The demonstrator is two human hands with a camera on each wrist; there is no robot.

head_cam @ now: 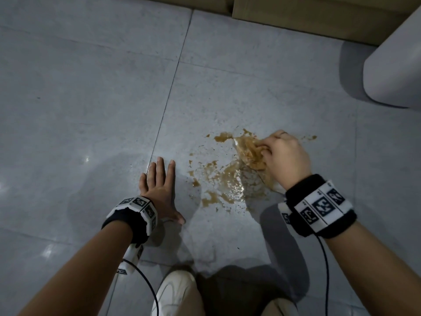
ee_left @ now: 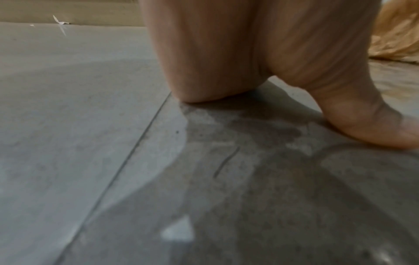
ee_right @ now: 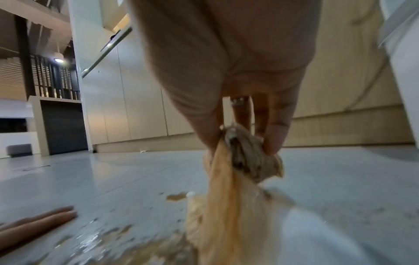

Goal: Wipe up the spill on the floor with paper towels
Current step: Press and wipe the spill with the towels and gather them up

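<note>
A brown spill (head_cam: 224, 182) spreads in puddles and specks over the grey tiled floor (head_cam: 91, 99). My right hand (head_cam: 279, 153) grips a soaked, brown-stained paper towel (head_cam: 249, 153) at the spill's far right part; the towel (ee_right: 229, 197) hangs from the pinching fingers (ee_right: 275, 141) down onto the wet floor. My left hand (head_cam: 159, 185) lies flat on the floor just left of the spill, fingers straight and spread. In the left wrist view its palm (ee_left: 215, 53) presses the tile, and the stained towel (ee_left: 399, 35) shows at the right edge.
A white rounded bin or appliance (head_cam: 396, 65) stands at the right. Beige cabinet fronts (head_cam: 307, 17) run along the far wall. My white shoe (head_cam: 175, 293) and bent knees sit at the bottom edge. A small paper scrap (ee_left: 59, 21) lies by the baseboard.
</note>
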